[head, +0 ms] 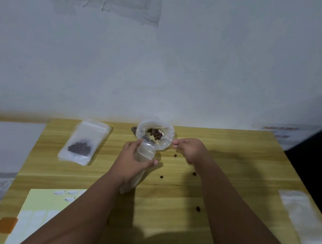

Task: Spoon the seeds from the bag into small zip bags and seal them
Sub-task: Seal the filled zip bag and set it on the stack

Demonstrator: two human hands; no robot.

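Fingers of the left hand [131, 158] were curled round a small zip bag [145, 151], held lengthwise near-to-far above the table [238, 175], mouth pointed at the seed bag [167, 129] beyond. The right hand [190, 150] was curled at that rim; any grip was hidden.

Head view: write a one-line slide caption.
Left hand grips a small zip bag beside the open seed bag, right hand at its rim; loose seeds dot the table.
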